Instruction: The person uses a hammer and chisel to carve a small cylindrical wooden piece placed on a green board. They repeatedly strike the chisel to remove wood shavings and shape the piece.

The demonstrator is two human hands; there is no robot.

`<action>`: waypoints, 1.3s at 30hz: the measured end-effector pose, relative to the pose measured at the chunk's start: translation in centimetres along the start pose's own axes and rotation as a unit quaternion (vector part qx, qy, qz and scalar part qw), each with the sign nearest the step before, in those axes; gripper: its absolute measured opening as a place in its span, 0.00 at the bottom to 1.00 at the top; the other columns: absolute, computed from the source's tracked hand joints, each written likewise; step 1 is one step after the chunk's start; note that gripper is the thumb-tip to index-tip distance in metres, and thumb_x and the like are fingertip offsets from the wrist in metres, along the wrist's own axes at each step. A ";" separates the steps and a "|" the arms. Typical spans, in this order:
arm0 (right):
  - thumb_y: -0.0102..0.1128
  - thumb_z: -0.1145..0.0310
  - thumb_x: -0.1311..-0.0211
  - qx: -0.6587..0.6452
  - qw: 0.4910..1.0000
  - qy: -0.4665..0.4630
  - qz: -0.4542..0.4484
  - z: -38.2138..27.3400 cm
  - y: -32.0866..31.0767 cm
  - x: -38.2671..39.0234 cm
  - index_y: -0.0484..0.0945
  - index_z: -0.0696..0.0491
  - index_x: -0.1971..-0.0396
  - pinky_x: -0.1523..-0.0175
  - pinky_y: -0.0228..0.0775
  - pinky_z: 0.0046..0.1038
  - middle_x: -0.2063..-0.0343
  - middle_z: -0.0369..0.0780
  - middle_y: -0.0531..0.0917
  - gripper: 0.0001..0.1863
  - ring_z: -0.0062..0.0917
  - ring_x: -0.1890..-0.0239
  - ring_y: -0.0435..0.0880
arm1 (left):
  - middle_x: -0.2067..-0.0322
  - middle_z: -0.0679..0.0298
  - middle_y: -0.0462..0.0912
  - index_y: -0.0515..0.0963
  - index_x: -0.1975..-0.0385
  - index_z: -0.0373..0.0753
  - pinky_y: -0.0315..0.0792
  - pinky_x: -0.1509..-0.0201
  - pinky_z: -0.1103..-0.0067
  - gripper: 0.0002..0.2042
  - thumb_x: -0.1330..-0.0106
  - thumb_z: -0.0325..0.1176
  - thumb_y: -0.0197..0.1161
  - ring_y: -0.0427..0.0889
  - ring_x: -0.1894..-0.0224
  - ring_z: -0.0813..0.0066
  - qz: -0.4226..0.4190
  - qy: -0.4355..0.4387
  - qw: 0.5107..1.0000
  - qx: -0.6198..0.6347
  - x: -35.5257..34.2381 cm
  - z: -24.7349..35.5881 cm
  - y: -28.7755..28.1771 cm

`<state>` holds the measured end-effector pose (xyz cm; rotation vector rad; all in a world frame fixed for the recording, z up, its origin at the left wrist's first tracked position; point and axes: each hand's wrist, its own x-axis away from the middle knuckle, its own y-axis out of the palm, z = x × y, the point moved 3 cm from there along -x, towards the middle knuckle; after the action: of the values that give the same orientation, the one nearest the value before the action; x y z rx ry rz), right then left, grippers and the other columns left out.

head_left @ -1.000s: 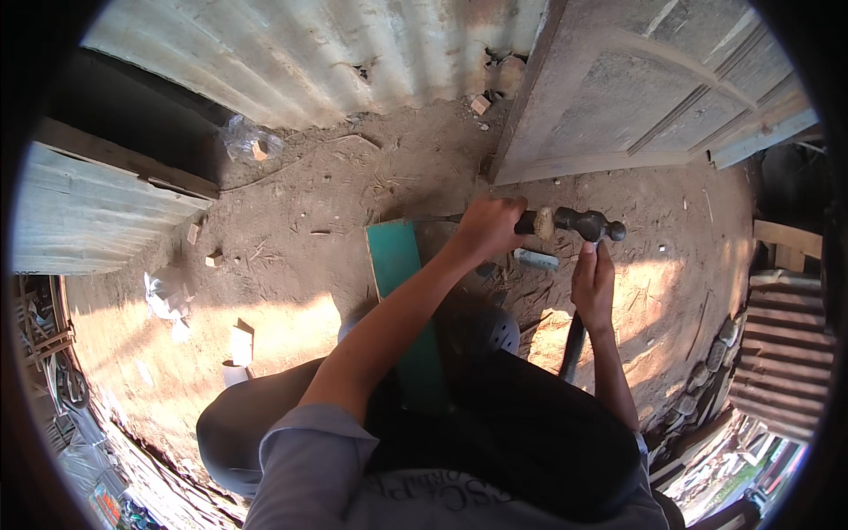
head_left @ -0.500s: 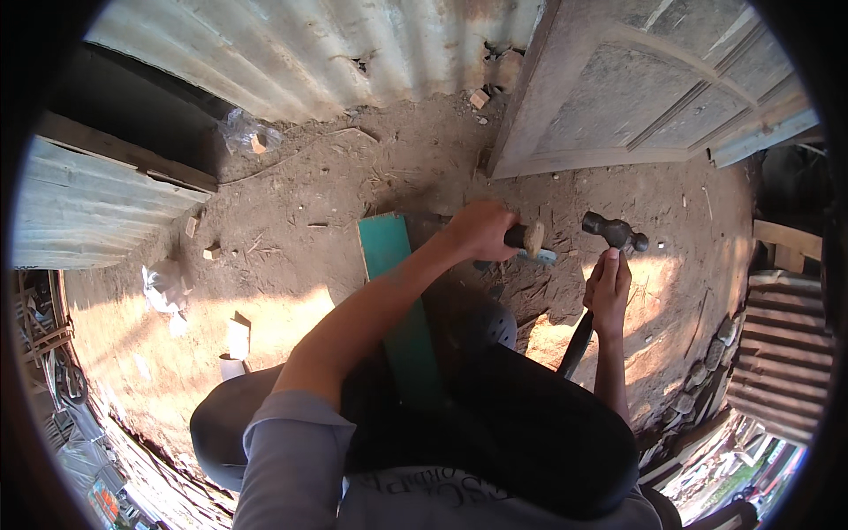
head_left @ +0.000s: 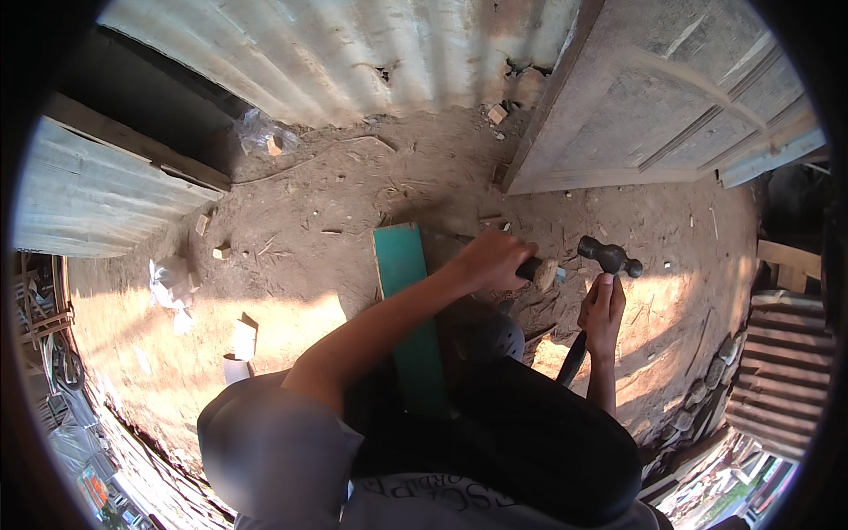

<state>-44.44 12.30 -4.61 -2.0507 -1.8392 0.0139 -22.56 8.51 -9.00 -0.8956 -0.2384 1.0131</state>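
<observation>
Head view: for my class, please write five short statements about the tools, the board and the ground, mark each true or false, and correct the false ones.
1. The right-hand grip holds a hammer. True.
2. The board is bright red. False: it is green.
3. The left-hand grip is closed around a dark-handled tool. True.
4. The hammer's head is pressed against the dark-handled tool. False: there is a visible gap between them in the picture.
5. A white bag lies on the ground to the left of the board. True.
</observation>
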 end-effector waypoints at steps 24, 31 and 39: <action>0.39 0.51 0.26 -0.033 0.999 -0.035 0.015 -5.5 -1.7 1.5 0.61 0.48 0.76 0.88 0.40 0.16 0.88 0.27 0.56 0.20 0.08 0.91 0.51 | 0.76 0.54 0.81 0.75 0.67 0.36 0.76 0.68 0.62 0.18 0.57 0.38 0.70 0.82 0.70 0.53 0.090 -0.125 0.988 0.015 -1.6 -0.9 -2.2; 0.40 0.51 0.27 -0.040 0.999 0.020 0.007 -5.2 -3.2 2.3 0.64 0.52 0.72 0.86 0.46 0.16 0.85 0.27 0.57 0.20 0.08 0.88 0.55 | 0.73 0.53 0.82 0.77 0.64 0.37 0.77 0.64 0.63 0.19 0.57 0.38 0.68 0.82 0.67 0.52 0.077 -0.132 0.988 0.025 -1.4 -0.7 -2.8; 0.40 0.51 0.27 -0.009 0.999 0.036 -0.001 -4.6 -3.4 2.7 0.65 0.53 0.72 0.84 0.46 0.16 0.85 0.27 0.57 0.20 0.09 0.87 0.55 | 0.74 0.55 0.82 0.76 0.64 0.36 0.76 0.67 0.63 0.20 0.56 0.38 0.69 0.83 0.68 0.54 0.098 -0.113 0.989 0.013 -1.0 -1.0 -2.7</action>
<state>-46.08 13.82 1.30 -2.0337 -1.8040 -0.0773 -20.88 6.58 -7.43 -0.7904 -0.3324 1.3009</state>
